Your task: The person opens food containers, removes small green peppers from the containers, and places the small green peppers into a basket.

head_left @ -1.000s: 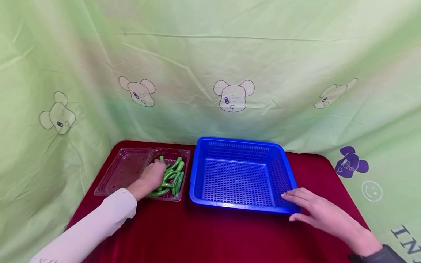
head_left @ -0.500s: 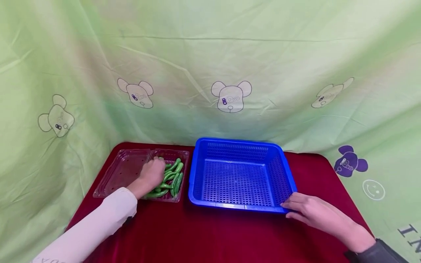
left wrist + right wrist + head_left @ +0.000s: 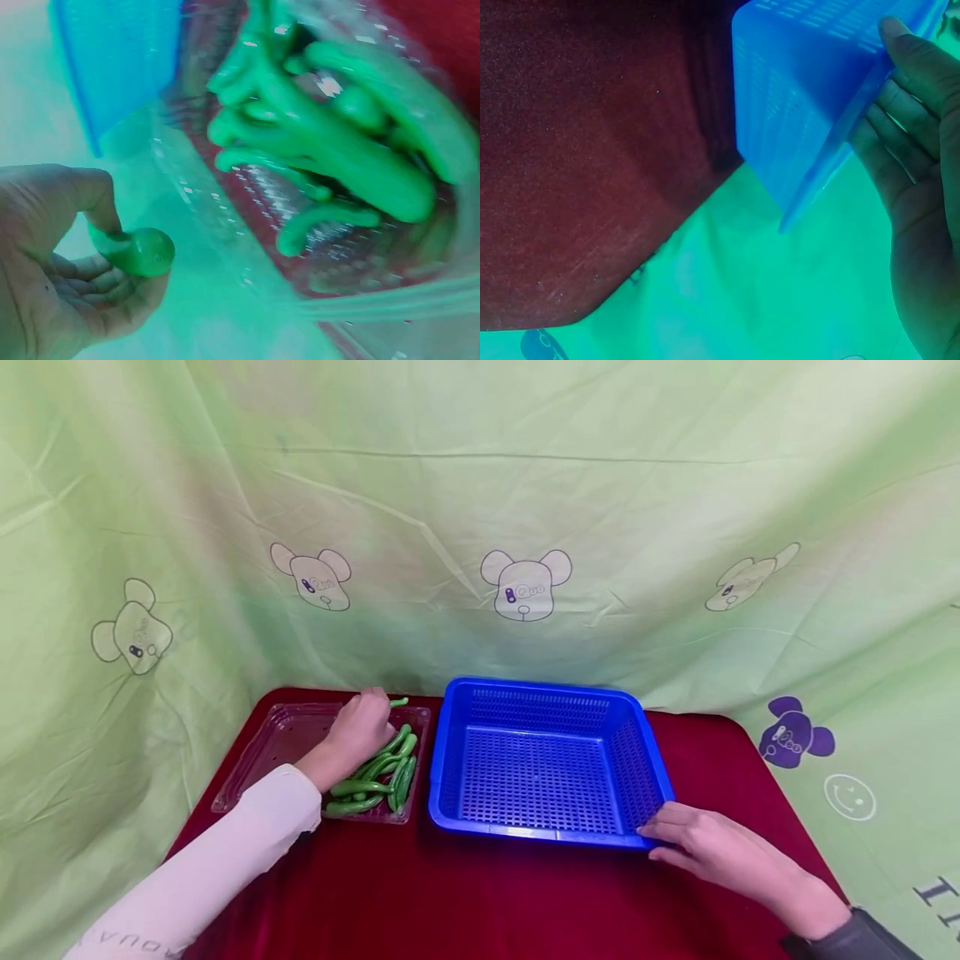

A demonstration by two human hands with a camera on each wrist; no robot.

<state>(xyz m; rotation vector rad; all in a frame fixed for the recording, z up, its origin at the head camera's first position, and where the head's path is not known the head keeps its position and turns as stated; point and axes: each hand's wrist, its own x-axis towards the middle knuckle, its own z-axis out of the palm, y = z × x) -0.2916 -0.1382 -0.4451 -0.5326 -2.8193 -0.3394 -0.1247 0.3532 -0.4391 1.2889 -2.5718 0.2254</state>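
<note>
My left hand [image 3: 358, 731] pinches one long green pepper [image 3: 146, 253] between thumb and fingers. It is raised above the far part of the clear plastic box [image 3: 422, 760], and the pepper's tip sticks out to the right. Several more smooth green peppers [image 3: 337, 142] lie loosely piled in that box, partly hidden by the hand in the head view. At the near right corner of the blue plastic basket [image 3: 510, 832], my right hand [image 3: 723, 856] grips the rim. In the right wrist view the thumb lies on one side of the basket's wall and the fingers on the other.
The clear box's hinged lid [image 3: 292, 735] lies folded out to the left. A dark red cloth [image 3: 480, 902] covers the table. Behind and at both sides hangs a light green curtain [image 3: 420, 502] printed with bear heads, close to the table's far edge.
My left hand has lifted a pepper from the pile and moved up and slightly away. My right hand has closed from a spread pose onto the basket's corner rim.
</note>
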